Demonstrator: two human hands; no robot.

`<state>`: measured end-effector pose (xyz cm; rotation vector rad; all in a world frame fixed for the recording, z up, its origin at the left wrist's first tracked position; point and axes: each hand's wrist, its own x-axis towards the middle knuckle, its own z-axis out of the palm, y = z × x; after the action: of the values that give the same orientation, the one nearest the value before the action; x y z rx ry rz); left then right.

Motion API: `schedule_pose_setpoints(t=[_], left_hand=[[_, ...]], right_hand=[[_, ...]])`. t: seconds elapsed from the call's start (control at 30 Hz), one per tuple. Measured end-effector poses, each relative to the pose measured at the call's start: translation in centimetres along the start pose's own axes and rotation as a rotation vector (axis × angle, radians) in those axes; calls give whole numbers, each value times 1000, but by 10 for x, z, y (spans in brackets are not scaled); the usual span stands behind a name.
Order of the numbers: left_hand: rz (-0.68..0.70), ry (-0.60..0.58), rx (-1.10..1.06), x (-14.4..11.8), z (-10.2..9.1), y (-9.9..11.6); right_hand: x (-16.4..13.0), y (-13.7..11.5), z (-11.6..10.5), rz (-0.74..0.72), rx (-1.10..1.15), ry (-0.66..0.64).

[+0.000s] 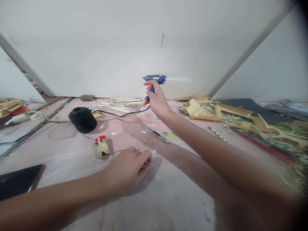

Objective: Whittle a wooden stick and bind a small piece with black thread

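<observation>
The floor [168, 199] fills the view, pale pink and dusty, running to a white wall [108, 48] at the far side. Far right, a heap of yellow card scraps [199, 110] and dark sheets spreads out; far centre, a bundle of thin sticks [120, 105] lies flat, their lengths running left to right. Left of centre sits a black ball of twine [82, 119], and a dark phone [19, 180] lies at the near left edge.

Now the hands. The right hand [157, 101] is stretched well out toward the far wall, held up off the floor, fingers wrapped round the grip of a blue glue gun [154, 80]. The gun's long axis runs left to right, nozzle to the left, a pale glue stick jutting out to the right; its black cord [120, 114] drops to the floor and trails left toward the twine. An orange trigger shows under the index finger.

The left hand [130, 170] is much nearer, resting low on the floor, fingers curled narrow and pinching something small and thin at the tips; what it is, I cannot tell. Just beyond it to the left stands a little yellowish roll with a red cap [102, 146], tilted, close to the hand but apart from it. Between the two hands lies a slim craft knife [155, 133], angled from far left to near right.
</observation>
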<state>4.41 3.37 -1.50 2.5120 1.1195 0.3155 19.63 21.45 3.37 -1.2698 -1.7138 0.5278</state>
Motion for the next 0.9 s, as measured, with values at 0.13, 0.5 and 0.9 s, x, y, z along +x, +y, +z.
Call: schedule_pose_setpoints(t=[0.13, 0.5, 0.9], left_hand=[[3, -37, 151, -2, 1, -1], [71, -31, 173, -4, 1, -3], [82, -47, 94, -3, -1, -4]], right_hand=[[-14, -5, -8, -232, -288, -69], [-7, -23, -9, -205, 126, -17], [103, -166, -31, -486, 808, 140]])
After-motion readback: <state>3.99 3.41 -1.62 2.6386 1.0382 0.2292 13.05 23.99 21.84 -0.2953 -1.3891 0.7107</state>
